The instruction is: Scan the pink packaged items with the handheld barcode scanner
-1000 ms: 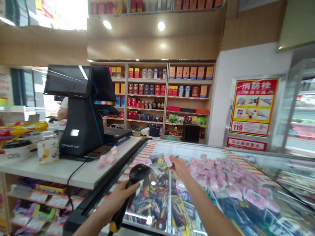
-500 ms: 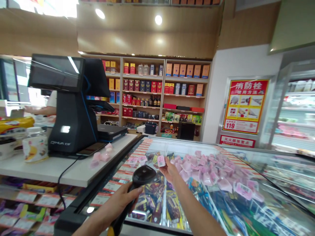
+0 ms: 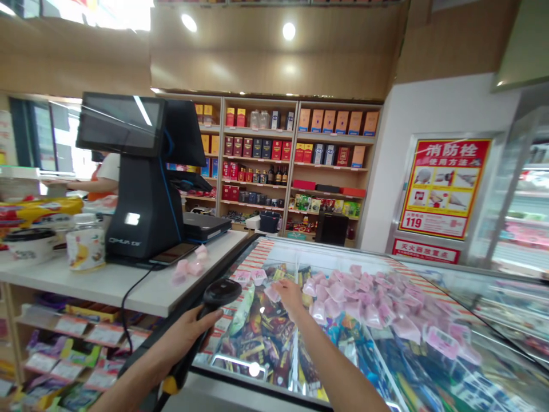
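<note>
My left hand (image 3: 189, 332) is wrapped round the handle of a black barcode scanner (image 3: 221, 291), its head tilted toward the right. Between the fingers of my right hand (image 3: 292, 298) is a small pink packet (image 3: 271, 294), partly hidden and close above the glass. To the right of that hand, a heap of pink packets (image 3: 364, 300), some with barcode labels, spreads over the glass top of a display freezer (image 3: 240, 375). Two labelled pink packets (image 3: 251, 277) lie just left of it. Wrapped ice creams (image 3: 261, 343) show through the glass.
On the left, a white counter (image 3: 141, 292) carries a black cash register (image 3: 143, 206), a jar (image 3: 86, 246) and a few pink packets (image 3: 191, 268). A black cable (image 3: 125, 309) hangs from it. Behind the register, a person's arm (image 3: 96, 184) shows.
My right hand has tilted the pink packet, so its barcode label no longer faces me. The scanner has moved left, away from the packet. The view has turned slightly left.
</note>
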Tool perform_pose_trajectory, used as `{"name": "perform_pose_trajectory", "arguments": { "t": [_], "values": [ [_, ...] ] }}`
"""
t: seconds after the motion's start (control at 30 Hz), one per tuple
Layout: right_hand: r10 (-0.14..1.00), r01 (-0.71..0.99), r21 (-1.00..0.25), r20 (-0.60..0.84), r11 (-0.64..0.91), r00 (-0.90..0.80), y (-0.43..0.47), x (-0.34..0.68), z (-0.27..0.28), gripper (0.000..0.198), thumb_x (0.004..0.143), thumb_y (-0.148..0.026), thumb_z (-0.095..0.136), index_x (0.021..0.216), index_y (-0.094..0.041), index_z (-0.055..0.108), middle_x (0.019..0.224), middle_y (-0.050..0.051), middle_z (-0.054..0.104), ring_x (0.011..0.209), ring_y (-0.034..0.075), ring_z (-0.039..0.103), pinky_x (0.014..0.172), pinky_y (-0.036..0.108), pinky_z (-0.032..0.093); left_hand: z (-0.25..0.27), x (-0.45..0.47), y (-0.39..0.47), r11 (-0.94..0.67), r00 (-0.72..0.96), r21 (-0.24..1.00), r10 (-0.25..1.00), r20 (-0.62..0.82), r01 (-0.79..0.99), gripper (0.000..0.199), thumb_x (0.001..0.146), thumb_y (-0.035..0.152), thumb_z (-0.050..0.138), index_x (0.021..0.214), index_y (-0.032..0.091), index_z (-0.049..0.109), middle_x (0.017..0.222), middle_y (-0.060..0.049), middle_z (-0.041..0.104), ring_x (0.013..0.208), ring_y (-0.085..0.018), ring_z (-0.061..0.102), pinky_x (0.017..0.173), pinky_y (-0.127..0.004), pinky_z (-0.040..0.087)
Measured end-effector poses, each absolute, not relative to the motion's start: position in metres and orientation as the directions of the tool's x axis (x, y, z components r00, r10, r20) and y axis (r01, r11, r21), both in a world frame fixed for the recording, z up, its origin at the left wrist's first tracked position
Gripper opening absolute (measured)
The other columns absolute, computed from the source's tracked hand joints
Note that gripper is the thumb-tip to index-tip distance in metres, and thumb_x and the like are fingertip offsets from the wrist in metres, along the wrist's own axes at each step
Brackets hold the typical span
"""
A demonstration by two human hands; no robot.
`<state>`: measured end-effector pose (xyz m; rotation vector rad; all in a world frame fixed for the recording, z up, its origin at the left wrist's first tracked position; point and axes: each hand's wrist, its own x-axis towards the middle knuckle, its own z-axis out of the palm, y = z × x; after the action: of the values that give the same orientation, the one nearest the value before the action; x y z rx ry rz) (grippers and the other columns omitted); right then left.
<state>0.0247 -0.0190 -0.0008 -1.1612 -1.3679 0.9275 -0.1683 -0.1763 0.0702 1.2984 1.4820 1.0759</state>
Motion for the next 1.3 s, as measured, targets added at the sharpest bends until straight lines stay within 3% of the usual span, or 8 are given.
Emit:
{"name": "perform_pose_trajectory", "arguments": {
  "t": [0.17, 0.43, 0.57, 0.8, 0.9, 1.0, 1.13, 1.3],
  "values": [
    [0.952, 0.590, -0.783, 0.297, 0.199, 0.074, -0.017, -0.013, -0.004, 0.023, 0.058, -0.033, 0.059, 0.073, -0.017, 0.063, 0.072, 0.005, 0.064, 0.068, 0.017, 0.057, 0.061, 0.025, 0.040, 0.068, -0.180, -0.184, 0.153, -0.163, 0.980, 0.978, -0.132, 0.125, 0.038, 0.053, 0.054, 0.057, 0.056, 0.016, 0.052, 0.042, 0.005, 0.046, 0.039, -0.007, 0.038, 0.040, -0.018, 0.028],
    [0.936, 0.671, -0.697, 0.352, 0.255, 0.010, -0.020, -0.030, 0.011, 0.032, 0.060, -0.031, 0.058, 0.088, -0.015, 0.061, 0.087, 0.008, 0.063, 0.081, 0.018, 0.056, 0.071, 0.025, 0.039, 0.063, -0.172, -0.181, 0.147, -0.127, 0.971, 0.984, -0.124, 0.189, 0.036, 0.054, 0.053, 0.057, 0.059, 0.017, 0.053, 0.042, 0.006, 0.046, 0.040, -0.007, 0.040, 0.039, -0.018, 0.029],
    [0.873, 0.831, -0.394, 0.444, 0.392, -0.201, -0.036, 0.033, 0.042, 0.030, 0.063, -0.026, 0.055, 0.091, -0.016, 0.059, 0.095, 0.008, 0.059, 0.091, 0.018, 0.051, 0.078, 0.026, 0.035, 0.061, -0.159, -0.177, 0.144, -0.064, 0.954, 0.989, -0.131, 0.264, 0.038, 0.059, 0.054, 0.052, 0.054, 0.017, 0.047, 0.041, 0.005, 0.044, 0.041, -0.008, 0.039, 0.043, -0.020, 0.029],
    [0.926, 0.959, 0.104, 0.254, 0.262, -0.281, -0.071, 0.129, 0.040, 0.016, 0.065, -0.022, 0.050, 0.076, -0.016, 0.061, 0.083, 0.012, 0.062, 0.090, 0.027, 0.047, 0.075, 0.040, 0.029, 0.065, -0.136, -0.168, 0.144, 0.017, 0.967, 0.988, -0.151, 0.209, 0.035, 0.058, 0.052, 0.054, 0.058, 0.018, 0.045, 0.044, 0.006, 0.045, 0.043, -0.009, 0.041, 0.046, -0.021, 0.029],
    [0.893, 0.946, -0.002, 0.331, 0.323, -0.304, -0.071, 0.133, 0.029, 0.021, 0.069, -0.024, 0.047, 0.087, -0.020, 0.058, 0.086, 0.009, 0.061, 0.093, 0.025, 0.047, 0.079, 0.040, 0.026, 0.066, -0.131, -0.161, 0.116, 0.035, 0.971, 0.991, -0.126, 0.207, 0.035, 0.058, 0.051, 0.054, 0.055, 0.018, 0.044, 0.042, 0.006, 0.044, 0.042, -0.009, 0.040, 0.045, -0.021, 0.029],
    [0.871, 0.832, -0.414, 0.466, 0.369, -0.154, -0.060, 0.124, 0.030, 0.032, 0.070, -0.030, 0.045, 0.100, -0.019, 0.050, 0.088, 0.007, 0.060, 0.085, 0.020, 0.051, 0.075, 0.034, 0.033, 0.066, -0.126, -0.154, 0.073, 0.035, 0.975, 0.996, -0.082, 0.210, 0.036, 0.060, 0.052, 0.052, 0.054, 0.017, 0.045, 0.041, 0.005, 0.045, 0.040, -0.009, 0.040, 0.045, -0.022, 0.029],
    [0.960, 0.148, -0.951, 0.279, 0.271, 0.034, -0.042, 0.103, 0.036, 0.032, 0.068, -0.041, 0.043, 0.087, -0.017, 0.048, 0.067, 0.002, 0.058, 0.057, 0.014, 0.053, 0.055, 0.027, 0.039, 0.072, -0.116, -0.156, 0.074, 0.079, 0.986, 0.993, -0.086, 0.147, 0.033, 0.060, 0.050, 0.053, 0.060, 0.017, 0.048, 0.044, 0.006, 0.047, 0.041, -0.008, 0.041, 0.044, -0.021, 0.029],
    [0.996, -0.384, -0.921, 0.081, 0.064, -0.028, -0.033, 0.082, 0.030, 0.025, 0.062, -0.042, 0.051, 0.068, -0.018, 0.046, 0.048, -0.003, 0.052, 0.046, 0.011, 0.051, 0.048, 0.023, 0.038, 0.079, -0.113, -0.171, 0.062, 0.104, 0.979, 0.991, -0.083, 0.197, 0.033, 0.062, 0.049, 0.052, 0.055, 0.017, 0.045, 0.042, 0.006, 0.045, 0.041, -0.007, 0.039, 0.044, -0.020, 0.028]
  ]
}}
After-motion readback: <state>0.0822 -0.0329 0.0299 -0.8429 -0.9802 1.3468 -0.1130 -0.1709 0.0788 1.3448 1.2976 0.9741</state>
